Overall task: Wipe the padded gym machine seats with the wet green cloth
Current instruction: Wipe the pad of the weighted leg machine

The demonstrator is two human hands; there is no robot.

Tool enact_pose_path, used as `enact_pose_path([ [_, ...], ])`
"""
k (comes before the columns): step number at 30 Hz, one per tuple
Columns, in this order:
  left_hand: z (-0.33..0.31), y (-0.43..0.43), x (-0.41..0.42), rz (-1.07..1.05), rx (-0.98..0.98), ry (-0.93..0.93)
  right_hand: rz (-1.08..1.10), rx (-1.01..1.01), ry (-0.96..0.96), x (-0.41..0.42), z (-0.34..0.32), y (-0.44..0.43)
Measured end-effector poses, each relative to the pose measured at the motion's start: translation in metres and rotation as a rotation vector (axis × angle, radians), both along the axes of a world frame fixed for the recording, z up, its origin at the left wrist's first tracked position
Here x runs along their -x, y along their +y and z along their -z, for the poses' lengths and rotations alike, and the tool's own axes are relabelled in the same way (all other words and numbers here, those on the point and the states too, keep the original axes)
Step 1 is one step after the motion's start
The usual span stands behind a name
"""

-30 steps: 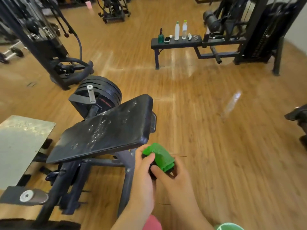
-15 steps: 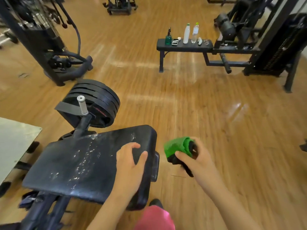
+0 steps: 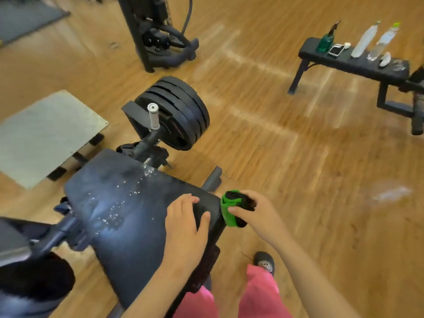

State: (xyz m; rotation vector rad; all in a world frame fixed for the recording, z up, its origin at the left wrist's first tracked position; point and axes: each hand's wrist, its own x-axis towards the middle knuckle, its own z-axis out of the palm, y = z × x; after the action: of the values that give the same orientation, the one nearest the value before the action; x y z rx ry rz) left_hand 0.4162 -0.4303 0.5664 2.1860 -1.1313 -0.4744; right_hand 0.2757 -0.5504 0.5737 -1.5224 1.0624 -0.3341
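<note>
A grey plate (image 3: 46, 134) is seen at far left. The black seat (image 3: 124, 210) is spotted with droplets, and weight discs (image 3: 183, 111) are stacked behind it. The left hand (image 3: 183, 223) is laid flat on the seat's right end, fingers loosely spread. The green cloth (image 3: 227, 211) is held bunched just beside that end, clamped in the curled right hand (image 3: 258, 214). Bottles (image 3: 364, 42) are stood on a bench (image 3: 344, 61) far right.
</note>
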Motion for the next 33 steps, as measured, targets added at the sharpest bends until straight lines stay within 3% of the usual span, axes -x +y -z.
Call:
enact_pose_path([
  [4, 0.008, -0.011, 0.015, -0.214, -0.051, -0.181, -0.227, 0.096, -0.041, -0.001, 0.017, -0.011],
  [9, 0.002, -0.011, 0.020, -0.397, -0.063, -0.299, -0.320, 0.274, -0.109, 0.005, 0.029, 0.003],
  [15, 0.000, -0.012, 0.029, -0.475, -0.103, -0.370, -0.392, 0.237, -0.184, 0.006, 0.039, -0.014],
  [18, -0.004, -0.014, 0.032, -0.415, -0.123, -0.382, -0.444, 0.271, -0.191, 0.002, 0.039, -0.022],
  [23, -0.003, -0.012, 0.033, -0.048, -0.200, -0.397, -0.523, 0.324, -0.176, 0.001, 0.041, -0.032],
  [33, -0.005, -0.013, 0.032, -0.032, -0.224, -0.388, -0.583, 0.176, -0.117, -0.014, 0.044, -0.065],
])
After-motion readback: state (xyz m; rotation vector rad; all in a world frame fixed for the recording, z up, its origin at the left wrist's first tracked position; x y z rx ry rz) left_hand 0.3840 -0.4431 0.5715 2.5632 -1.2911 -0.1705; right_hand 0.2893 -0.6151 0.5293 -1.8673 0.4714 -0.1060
